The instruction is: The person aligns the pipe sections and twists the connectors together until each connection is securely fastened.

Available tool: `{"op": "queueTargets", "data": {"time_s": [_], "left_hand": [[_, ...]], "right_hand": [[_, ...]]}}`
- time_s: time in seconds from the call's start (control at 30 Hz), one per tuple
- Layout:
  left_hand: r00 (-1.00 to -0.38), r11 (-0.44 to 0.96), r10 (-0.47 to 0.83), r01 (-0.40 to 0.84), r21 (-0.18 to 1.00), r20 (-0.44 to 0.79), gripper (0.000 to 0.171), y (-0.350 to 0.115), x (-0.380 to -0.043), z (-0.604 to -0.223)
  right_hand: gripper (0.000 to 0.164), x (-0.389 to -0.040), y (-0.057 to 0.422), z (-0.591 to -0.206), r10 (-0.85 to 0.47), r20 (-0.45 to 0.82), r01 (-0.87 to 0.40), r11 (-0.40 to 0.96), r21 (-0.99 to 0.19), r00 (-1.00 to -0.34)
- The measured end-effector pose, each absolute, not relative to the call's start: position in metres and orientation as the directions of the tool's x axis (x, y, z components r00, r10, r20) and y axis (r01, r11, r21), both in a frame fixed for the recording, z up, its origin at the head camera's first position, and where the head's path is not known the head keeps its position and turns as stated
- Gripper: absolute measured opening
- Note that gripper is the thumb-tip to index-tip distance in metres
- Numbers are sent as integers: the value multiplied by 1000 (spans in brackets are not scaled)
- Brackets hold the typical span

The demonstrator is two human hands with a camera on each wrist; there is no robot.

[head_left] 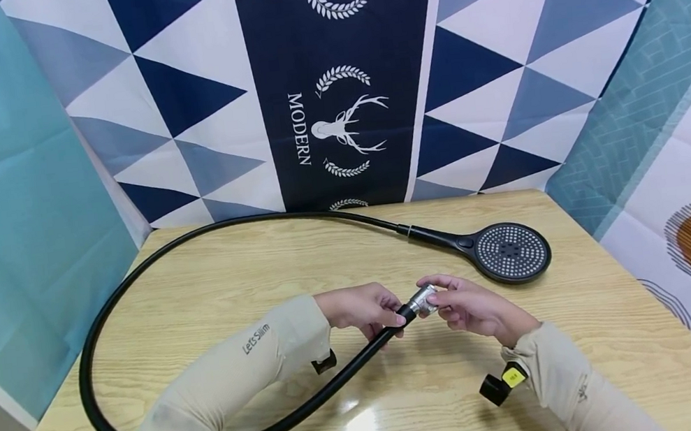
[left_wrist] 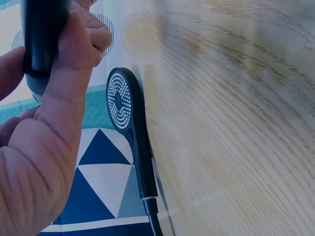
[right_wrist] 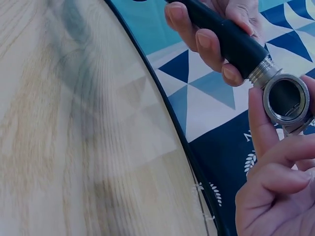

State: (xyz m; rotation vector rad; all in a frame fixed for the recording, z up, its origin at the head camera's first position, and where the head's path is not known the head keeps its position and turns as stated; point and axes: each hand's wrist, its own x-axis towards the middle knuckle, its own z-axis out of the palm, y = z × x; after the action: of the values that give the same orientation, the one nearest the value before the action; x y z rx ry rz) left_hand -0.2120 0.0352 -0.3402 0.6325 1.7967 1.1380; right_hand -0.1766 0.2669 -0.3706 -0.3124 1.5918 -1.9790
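Observation:
My left hand [head_left: 368,309] grips the black sleeve [right_wrist: 229,42] at the end of a shower hose [head_left: 332,387]. Silver screw threads [right_wrist: 262,73] show at the sleeve's tip. Against them sits a silver metal fitting [right_wrist: 266,101] with a round opening, which my right hand [head_left: 474,305] pinches between thumb and fingers. How far the threads reach into the fitting I cannot tell. From my left arm the hose loops around the table's left side and back to a black handheld shower head [head_left: 512,252], lying face up behind my right hand.
The wooden table [head_left: 250,268] ends at a wall covering [head_left: 195,105] with triangles and a deer print. A teal sheet [head_left: 18,172] hangs at the left and another patterned sheet [head_left: 655,211] at the right. A small black camera [head_left: 495,389] is strapped under the right wrist.

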Motion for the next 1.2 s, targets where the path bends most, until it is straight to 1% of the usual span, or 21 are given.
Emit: {"op": "queueTargets", "data": {"time_s": [0.2, 0.33, 0.43, 0.6, 0.73, 0.9, 1.03, 1.2], "left_hand": [[-510, 456, 760, -26, 890, -404, 16, 35, -213, -343], [-535, 461, 744, -22, 887, -400, 13, 36, -213, -343], [-528, 462, 749, -15, 887, -399, 11, 35, -213, -342], [-489, 429, 789, 6, 903, -372, 14, 32, -215, -340], [-481, 399, 804, 0, 917, -350, 18, 31, -213, -341], [-513, 395, 784, -21, 919, -348, 17, 33, -211, -343], [-545, 405, 762, -19, 914, -349, 18, 35, -210, -345], [-561, 415, 749, -17, 910, -352, 20, 36, -210, -345]], "right_hand": [[17, -179, 266, -374, -560, -178, 319, -164, -934, -809], [17, -180, 265, -374, -549, -188, 324, -161, -932, -814], [15, -180, 264, -374, -557, -183, 319, -158, -934, -810], [9, -180, 261, -371, -567, -177, 311, -147, -939, -804], [13, -179, 258, -367, -528, -206, 306, -108, -946, -824], [20, -177, 254, -363, -459, -243, 298, -50, -953, -855], [21, -177, 253, -363, -449, -237, 286, -44, -957, -861], [21, -177, 252, -365, -448, -215, 269, -58, -961, -868]]}}
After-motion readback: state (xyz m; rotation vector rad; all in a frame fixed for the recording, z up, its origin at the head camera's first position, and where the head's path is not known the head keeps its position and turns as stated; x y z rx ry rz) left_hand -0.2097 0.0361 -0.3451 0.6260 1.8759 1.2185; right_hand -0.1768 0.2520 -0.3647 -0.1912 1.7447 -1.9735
